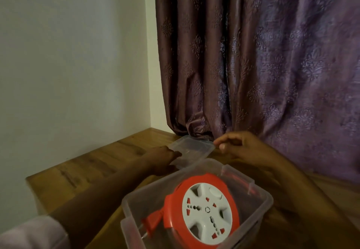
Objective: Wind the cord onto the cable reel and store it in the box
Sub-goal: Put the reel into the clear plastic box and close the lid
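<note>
Head view. Clear box [196,206] standing open on a wooden table [81,168], nearest the camera. Inside the box: reel [202,207], tilted, orange rim, white face with sockets turned up and toward the camera. Orange handle part [153,222] jutting from the reel's left side, inside the box's left wall. Cord not clearly made out; a thin orange strip showing through the box's right wall, too blurred to say more.

Beyond the box, near the table's far edge: clear lid [191,147], lying flat, just past the box's far rim.

Left hand [165,156] reaching past the box's left side, fingers laid on the lid's near left edge; closed around it or merely resting, cannot tell. Right hand [239,147] beyond the box's right far corner, thumb and forefinger pinched at the lid's right edge, seemingly gripping it, other fingers curled.

Behind the lid: purple patterned curtain [263,57], hem touching the table. Left of the curtain, plain wall [74,53] meeting the table's far left edge.
</note>
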